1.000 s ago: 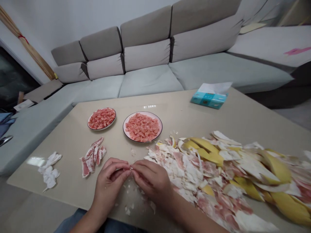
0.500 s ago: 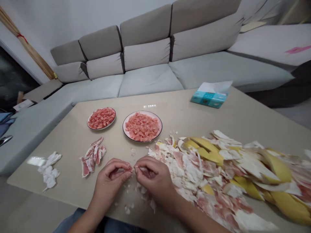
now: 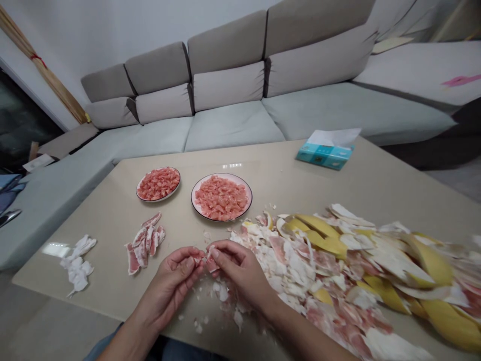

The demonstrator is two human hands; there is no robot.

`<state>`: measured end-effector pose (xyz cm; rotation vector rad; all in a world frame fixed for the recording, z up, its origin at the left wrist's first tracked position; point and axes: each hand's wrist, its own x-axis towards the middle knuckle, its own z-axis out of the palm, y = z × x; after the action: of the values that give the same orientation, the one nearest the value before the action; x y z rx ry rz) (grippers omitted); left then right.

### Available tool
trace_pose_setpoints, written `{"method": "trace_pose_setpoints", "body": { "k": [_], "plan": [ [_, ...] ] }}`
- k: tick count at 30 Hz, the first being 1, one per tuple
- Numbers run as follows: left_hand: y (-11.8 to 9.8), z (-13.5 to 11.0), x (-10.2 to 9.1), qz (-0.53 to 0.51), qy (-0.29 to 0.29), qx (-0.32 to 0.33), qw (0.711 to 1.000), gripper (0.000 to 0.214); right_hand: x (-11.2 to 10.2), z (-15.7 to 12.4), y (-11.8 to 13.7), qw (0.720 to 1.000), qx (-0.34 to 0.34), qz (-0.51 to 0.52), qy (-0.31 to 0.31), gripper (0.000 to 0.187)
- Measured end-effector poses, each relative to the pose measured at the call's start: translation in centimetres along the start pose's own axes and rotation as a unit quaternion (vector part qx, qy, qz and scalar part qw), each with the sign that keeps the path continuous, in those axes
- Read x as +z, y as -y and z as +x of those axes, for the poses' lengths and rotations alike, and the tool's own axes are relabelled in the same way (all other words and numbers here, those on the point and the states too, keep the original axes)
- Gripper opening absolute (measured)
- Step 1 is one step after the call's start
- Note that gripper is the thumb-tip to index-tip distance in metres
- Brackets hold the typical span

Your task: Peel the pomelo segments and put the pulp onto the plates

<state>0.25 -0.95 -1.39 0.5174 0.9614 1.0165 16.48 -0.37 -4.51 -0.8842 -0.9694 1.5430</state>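
Note:
My left hand (image 3: 173,283) and my right hand (image 3: 236,271) meet over the near edge of the beige table (image 3: 112,210). Both pinch a small pink pomelo piece (image 3: 206,259) between their fingertips. White scraps of membrane (image 3: 221,293) lie under my hands. Right of my right hand spreads a big heap of yellow and white peel (image 3: 345,260). Two plates of peeled pink flesh sit further back, a small plate (image 3: 158,183) and a larger plate (image 3: 221,196). A few unpeeled pink segments (image 3: 145,241) lie left of my left hand.
A crumpled white tissue (image 3: 77,261) lies at the table's left end. A teal tissue box (image 3: 326,152) stands at the far right. A grey corner sofa (image 3: 229,105) runs behind the table. My knee in blue jeans shows under the near edge.
My hands drew slightly apart half a second ago and have come together again on the piece. More white scraps lie on the table beneath them.

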Motion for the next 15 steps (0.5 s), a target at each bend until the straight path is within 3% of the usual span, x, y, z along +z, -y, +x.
{"method": "trace_pose_setpoints", "body": {
  "k": [4, 8, 11, 15],
  "plan": [
    [0.07, -0.13, -0.19, 0.029, -0.006, 0.017, 0.999, 0.027, -0.2, -0.04, -0.15, 1.0, -0.01, -0.022, -0.016, 0.02],
    [0.32, -0.14, -0.44, 0.105, -0.027, 0.065, 0.992, 0.029, -0.1, -0.16, 0.13, 0.996, 0.038, -0.072, 0.021, 0.025],
    [0.64, 0.14, -0.71, 0.155, -0.032, 0.136, 0.978, 0.023, 0.15, -0.28, 0.02, 0.993, 0.072, -0.07, 0.058, 0.028],
    [0.85, 0.52, -0.87, 0.23, -0.006, 0.261, 0.938, 0.011, 0.22, -0.41, -0.58, 0.994, 0.067, -0.06, 0.055, 0.026]
  ]
}}
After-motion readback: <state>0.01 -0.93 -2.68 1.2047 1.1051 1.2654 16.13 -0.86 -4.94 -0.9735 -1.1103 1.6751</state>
